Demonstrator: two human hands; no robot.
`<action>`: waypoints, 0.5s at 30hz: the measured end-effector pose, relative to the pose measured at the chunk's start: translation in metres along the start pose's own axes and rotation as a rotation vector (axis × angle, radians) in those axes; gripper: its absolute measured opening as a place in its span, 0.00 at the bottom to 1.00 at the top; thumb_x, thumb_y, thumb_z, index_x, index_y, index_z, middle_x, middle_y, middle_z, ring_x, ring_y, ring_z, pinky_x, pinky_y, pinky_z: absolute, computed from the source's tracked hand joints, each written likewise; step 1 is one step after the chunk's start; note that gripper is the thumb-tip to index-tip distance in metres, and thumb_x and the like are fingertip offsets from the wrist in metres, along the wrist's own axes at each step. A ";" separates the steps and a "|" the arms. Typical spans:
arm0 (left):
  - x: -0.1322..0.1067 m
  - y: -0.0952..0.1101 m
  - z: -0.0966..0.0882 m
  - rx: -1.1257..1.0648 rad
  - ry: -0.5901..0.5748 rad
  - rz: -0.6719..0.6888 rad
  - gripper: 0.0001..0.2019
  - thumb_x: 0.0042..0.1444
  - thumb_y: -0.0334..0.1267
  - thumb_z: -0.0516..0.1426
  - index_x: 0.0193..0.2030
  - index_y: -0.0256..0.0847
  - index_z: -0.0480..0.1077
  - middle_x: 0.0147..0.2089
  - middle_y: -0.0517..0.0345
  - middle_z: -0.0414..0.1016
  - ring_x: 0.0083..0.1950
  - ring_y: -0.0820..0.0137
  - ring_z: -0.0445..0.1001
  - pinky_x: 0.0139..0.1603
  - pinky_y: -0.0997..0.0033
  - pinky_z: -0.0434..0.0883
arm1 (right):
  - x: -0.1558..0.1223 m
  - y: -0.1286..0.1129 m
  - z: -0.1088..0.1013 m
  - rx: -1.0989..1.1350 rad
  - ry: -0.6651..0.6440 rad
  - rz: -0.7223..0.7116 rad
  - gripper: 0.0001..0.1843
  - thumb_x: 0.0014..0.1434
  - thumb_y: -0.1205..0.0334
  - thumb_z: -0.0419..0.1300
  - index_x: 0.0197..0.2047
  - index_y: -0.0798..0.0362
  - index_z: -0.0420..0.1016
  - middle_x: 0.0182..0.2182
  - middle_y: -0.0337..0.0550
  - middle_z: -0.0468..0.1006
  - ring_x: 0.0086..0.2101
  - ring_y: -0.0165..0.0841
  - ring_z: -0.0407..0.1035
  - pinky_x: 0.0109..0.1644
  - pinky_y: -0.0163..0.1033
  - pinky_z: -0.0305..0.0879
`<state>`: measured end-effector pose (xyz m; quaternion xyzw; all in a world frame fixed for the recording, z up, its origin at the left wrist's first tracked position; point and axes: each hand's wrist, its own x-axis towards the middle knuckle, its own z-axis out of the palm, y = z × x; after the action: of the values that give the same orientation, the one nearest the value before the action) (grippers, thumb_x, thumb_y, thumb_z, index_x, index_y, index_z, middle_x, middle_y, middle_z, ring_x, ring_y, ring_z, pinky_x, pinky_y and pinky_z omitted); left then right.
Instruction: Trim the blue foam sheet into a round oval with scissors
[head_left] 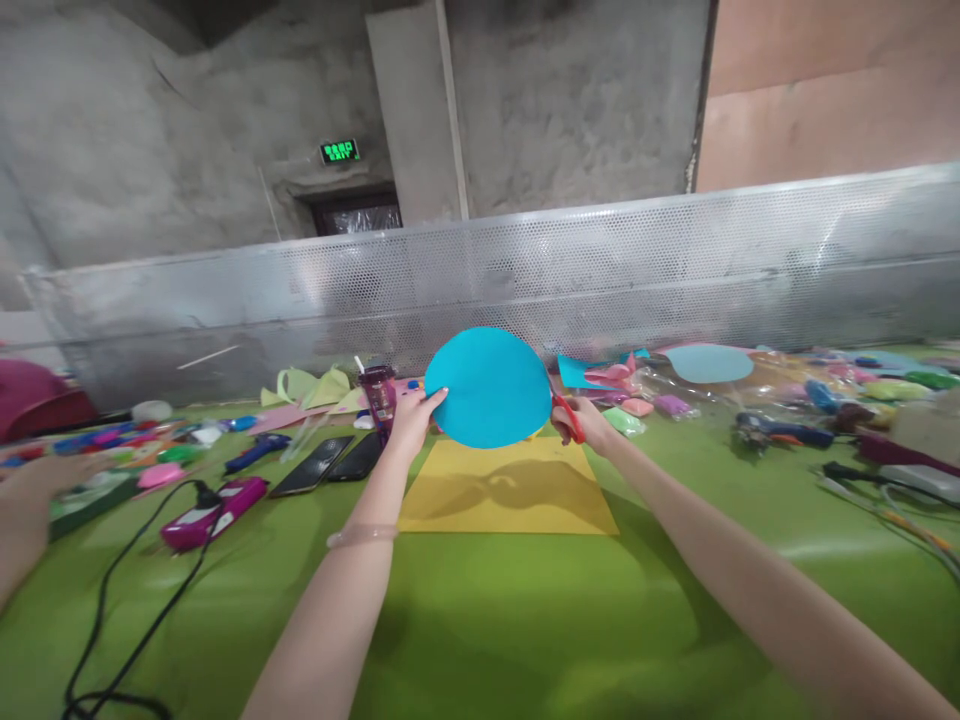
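Note:
My left hand [415, 418] pinches the left edge of a round blue paper disc [489, 387] and holds it upright above the table. At the disc's right edge, my right hand [587, 420] is closed round the red handles of a pair of scissors [570, 415]. The blades are mostly hidden by the disc and the hand. A yellow paper sheet [510, 490] lies flat on the green table cover [480, 620] directly under the disc.
Two dark phones [334, 462], a purple cup [379, 395] and a magenta device [214, 510] with a black cable lie to the left. Another person's arm [26, 510] enters at far left. Paper scraps, clay packets and glue guns [780, 432] crowd the right. A perforated metal barrier [600, 280] stands behind.

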<state>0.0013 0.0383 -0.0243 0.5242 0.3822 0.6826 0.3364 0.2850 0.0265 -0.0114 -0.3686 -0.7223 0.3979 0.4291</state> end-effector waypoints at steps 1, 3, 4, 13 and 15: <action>0.000 0.000 0.000 0.001 -0.003 0.005 0.19 0.35 0.47 0.64 0.32 0.36 0.74 0.32 0.53 0.75 0.33 0.65 0.72 0.35 0.64 0.70 | 0.000 0.000 0.000 -0.002 0.002 0.003 0.11 0.44 0.65 0.51 0.13 0.54 0.58 0.10 0.35 0.62 0.14 0.24 0.55 0.19 0.32 0.61; 0.000 0.000 0.000 0.006 -0.010 0.013 0.18 0.35 0.46 0.64 0.32 0.37 0.75 0.31 0.54 0.75 0.33 0.66 0.72 0.35 0.64 0.70 | -0.001 -0.002 0.000 -0.004 0.008 0.009 0.11 0.44 0.65 0.51 0.13 0.54 0.58 0.10 0.35 0.61 0.14 0.24 0.55 0.19 0.31 0.60; -0.001 0.001 0.001 0.007 -0.014 0.012 0.17 0.35 0.46 0.64 0.32 0.37 0.75 0.30 0.55 0.75 0.32 0.66 0.72 0.35 0.65 0.70 | -0.002 -0.004 0.000 -0.005 0.009 0.010 0.11 0.44 0.65 0.51 0.13 0.54 0.58 0.09 0.35 0.61 0.14 0.24 0.55 0.19 0.31 0.60; -0.002 0.003 0.001 0.041 -0.022 0.010 0.18 0.35 0.47 0.64 0.32 0.37 0.75 0.30 0.55 0.75 0.33 0.66 0.71 0.36 0.64 0.69 | -0.003 -0.004 -0.001 -0.032 0.023 -0.012 0.14 0.46 0.62 0.52 0.13 0.54 0.58 0.10 0.35 0.60 0.14 0.24 0.55 0.19 0.31 0.61; -0.001 0.002 0.000 0.061 -0.010 0.017 0.18 0.35 0.48 0.64 0.32 0.37 0.75 0.31 0.54 0.75 0.34 0.65 0.72 0.38 0.64 0.69 | -0.001 -0.002 -0.001 -0.032 0.011 -0.017 0.15 0.47 0.61 0.52 0.13 0.54 0.58 0.10 0.35 0.61 0.13 0.23 0.55 0.19 0.31 0.61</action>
<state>0.0015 0.0365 -0.0233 0.5407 0.3969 0.6709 0.3162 0.2862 0.0248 -0.0096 -0.3713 -0.7293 0.3805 0.4307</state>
